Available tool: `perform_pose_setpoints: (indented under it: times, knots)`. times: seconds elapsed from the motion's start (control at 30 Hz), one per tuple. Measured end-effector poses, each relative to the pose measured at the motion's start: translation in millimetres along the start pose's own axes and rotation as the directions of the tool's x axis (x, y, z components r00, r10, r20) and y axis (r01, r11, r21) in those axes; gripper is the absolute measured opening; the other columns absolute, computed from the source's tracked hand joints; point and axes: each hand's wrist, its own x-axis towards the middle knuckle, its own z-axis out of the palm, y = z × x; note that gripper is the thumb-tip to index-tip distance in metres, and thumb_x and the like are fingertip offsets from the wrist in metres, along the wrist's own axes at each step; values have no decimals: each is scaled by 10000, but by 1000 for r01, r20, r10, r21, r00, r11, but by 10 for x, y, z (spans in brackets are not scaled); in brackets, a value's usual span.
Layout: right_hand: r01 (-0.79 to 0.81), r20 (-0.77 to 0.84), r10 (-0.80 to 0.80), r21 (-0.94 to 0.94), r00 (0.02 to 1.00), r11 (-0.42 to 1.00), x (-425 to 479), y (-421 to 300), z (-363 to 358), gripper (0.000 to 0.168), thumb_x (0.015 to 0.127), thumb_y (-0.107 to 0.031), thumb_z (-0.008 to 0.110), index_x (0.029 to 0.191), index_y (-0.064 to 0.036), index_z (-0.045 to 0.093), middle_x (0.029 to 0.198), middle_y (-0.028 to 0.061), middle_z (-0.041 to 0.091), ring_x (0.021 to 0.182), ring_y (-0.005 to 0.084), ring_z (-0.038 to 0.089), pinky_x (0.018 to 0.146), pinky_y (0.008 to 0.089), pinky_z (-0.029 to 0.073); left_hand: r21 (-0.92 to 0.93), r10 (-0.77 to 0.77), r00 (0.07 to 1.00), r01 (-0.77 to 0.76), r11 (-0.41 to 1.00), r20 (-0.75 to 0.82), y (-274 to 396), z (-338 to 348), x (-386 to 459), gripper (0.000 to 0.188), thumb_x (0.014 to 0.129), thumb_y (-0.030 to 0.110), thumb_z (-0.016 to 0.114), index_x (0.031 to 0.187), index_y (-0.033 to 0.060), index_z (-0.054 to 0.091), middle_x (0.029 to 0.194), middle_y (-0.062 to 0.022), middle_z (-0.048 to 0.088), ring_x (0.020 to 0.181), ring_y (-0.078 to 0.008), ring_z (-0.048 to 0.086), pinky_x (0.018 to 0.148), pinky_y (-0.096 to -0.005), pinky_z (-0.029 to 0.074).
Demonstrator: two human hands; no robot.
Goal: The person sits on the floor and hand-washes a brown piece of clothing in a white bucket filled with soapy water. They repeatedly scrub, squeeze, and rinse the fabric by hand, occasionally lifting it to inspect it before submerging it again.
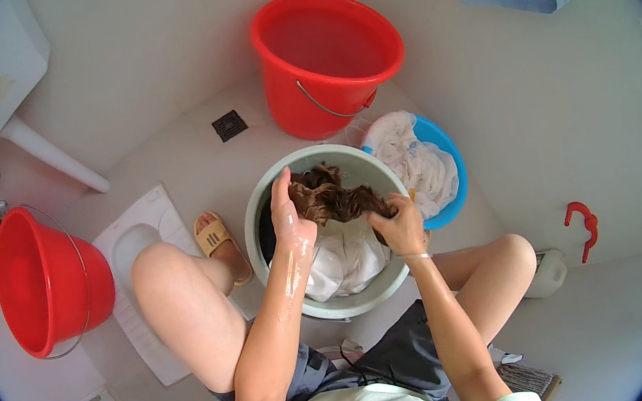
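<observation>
Between my knees stands a pale green bucket (259, 221). Above its opening, both hands grip a bunched brown wet cloth (332, 196). My left hand (289, 217) holds the cloth's left end, its thumb side up and the forearm wet. Its other end is pinched in my right hand (401, 223), near the bucket's right rim. White fabric (345, 262) lies lower inside the same bucket, below the brown cloth. Something dark sits along the inner left wall, mostly hidden behind my left hand.
A large red bucket (331, 100) stands beyond. White laundry (410, 157) fills a blue basin (445, 140) at the right. Another red bucket (77, 284) stands left, near a squat toilet (138, 238). A floor drain (230, 126) and a white jug (547, 273) are also visible.
</observation>
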Motion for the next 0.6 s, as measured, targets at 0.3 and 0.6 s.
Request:
perform_pose_setpoints:
  times: [0.3, 0.6]
  knots:
    - [-101, 331, 16, 242, 943, 965, -40, 162, 360, 455, 671, -139, 776, 1072, 18, 633, 974, 178, 673, 952, 267, 636, 876, 349, 473, 22, -58, 996, 60, 998, -66, -555, -253, -134, 228, 880, 227, 650, 1071, 146, 556, 1078, 1, 560, 1037, -143, 515, 931, -372, 406]
    - [551, 3, -603, 404, 798, 731, -893, -854, 202, 311, 621, -154, 701, 839, 33, 581, 1287, 193, 454, 1226, 405, 403, 1035, 474, 293, 48, -426, 897, 434, 900, -119, -289, -266, -148, 714, 841, 120, 695, 1362, 252, 225, 873, -74, 580, 726, -147, 615, 601, -274, 538]
